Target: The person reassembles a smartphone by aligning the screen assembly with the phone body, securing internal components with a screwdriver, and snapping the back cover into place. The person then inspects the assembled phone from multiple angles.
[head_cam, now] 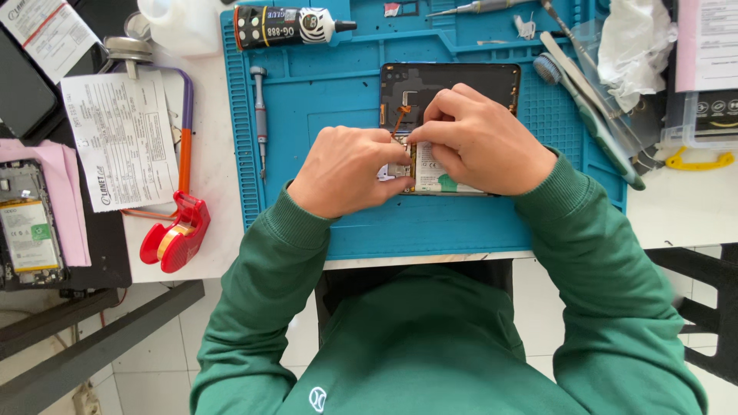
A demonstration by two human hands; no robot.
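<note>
An opened black phone (450, 81) lies on a blue work mat (323, 100), its back cover off and its battery (430, 177) and orange flex cable (400, 117) exposed. My left hand (346, 169) rests on the phone's left side, fingers curled against its edge. My right hand (480, 138) covers the phone's middle and right, its thumb and fingers pinched together on a small part near the battery's left edge. What the fingertips hold is hidden. Both arms wear green sleeves.
On the mat lie a screwdriver (260, 115), a black glue tube (288, 24), tweezers (473, 8) and a green brush (588, 115). A red tape dispenser (175, 234), a printed paper (119, 138) and a second opened phone (27, 227) sit left. A clear box (703, 115) stands right.
</note>
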